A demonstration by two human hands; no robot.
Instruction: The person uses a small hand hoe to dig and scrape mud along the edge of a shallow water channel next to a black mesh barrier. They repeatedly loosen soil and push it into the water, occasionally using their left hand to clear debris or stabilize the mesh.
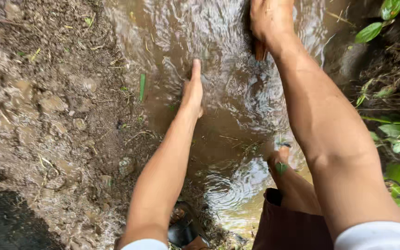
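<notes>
The left hand (pixel 193 95) was down in the brown water (pixel 218 134), close to the mud bank (pixel 56 111). Its fingers were straight and pressed together, so its grip was flat and held nothing. The hand went in edge first, maybe because a flat hand slips into water more easily. The fingertips pointed away from the person.

The right hand (pixel 269 21) was farther out, near the top of the view, and also in the water. Something thin and brown, maybe a stick (pixel 260 50), showed just under that hand. I could not tell if the grip was closed around it or only touching it, because the water rippled and the fingers were hidden.

Little waves spread around both hands, so the water was stirred up and cloudy. You could not see the bottom.

A small green blade (pixel 141 87) lay at the water's edge, just beside the left hand. The mud bank on the left was wet and lumpy, with bits of dry grass on it. Green leaves (pixel 396 134) grew on the right side.

The person's leg (pixel 292 185) stood in the shallow water, below the right arm. Both arms reached far forward, likely because the person was bending low over the water.
</notes>
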